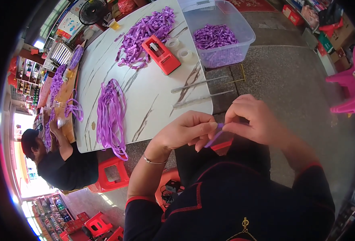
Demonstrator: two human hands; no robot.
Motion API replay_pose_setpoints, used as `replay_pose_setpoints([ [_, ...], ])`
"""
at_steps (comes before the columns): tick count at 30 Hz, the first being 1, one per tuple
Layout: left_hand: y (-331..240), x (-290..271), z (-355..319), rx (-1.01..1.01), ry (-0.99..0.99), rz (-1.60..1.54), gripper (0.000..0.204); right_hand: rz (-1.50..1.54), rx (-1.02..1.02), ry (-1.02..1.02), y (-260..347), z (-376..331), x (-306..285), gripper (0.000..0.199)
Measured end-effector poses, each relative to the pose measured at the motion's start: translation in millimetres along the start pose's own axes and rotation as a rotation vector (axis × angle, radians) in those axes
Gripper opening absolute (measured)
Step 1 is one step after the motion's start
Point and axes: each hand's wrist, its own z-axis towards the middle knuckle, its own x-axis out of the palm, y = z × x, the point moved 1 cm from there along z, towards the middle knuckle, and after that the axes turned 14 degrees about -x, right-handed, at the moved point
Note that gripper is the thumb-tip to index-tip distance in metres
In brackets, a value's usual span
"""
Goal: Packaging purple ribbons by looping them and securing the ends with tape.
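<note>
Over my lap, just off the near right corner of the table, both hands pinch a short piece of purple ribbon [214, 140]. My left hand [191, 127] closes thumb and fingers on it, and the ribbon hangs down from there. Close beside it, my right hand [251, 119] pinches the ribbon's upper end, its fingertips almost touching the left thumb. Two thin metal rods [199, 84] lie across the table edge in front of my hands. A bundle of long purple ribbon loops [111, 114] lies to the left, its ends hanging over the near edge.
On the marble-patterned table [145, 96] are a ribbon heap [151, 30], a red tape dispenser [161, 55] and clear tape rolls [184, 53]. A clear plastic bin [225, 52] with purple ribbons stands at its right. A co-worker [61, 156] sits at left; pink chairs [352, 86] stand right.
</note>
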Motion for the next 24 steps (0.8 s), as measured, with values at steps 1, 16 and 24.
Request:
replay_pose_setpoints([
  [1, 0, -2, 0, -0.001, 0.000, -0.002, 0.028, -0.020, -0.030, 0.055, -2, 0, -1, 0.011],
  [16, 2, -10, 8, 0.165, -0.014, 0.165, 0.023, 1.055, 0.428, 0.005, -27, -16, 18, 0.025],
  [24, 8, -14, 14, 0.171, 0.032, 0.143, 0.023, 0.681, 0.365, 0.119, -23, -11, 12, 0.021],
])
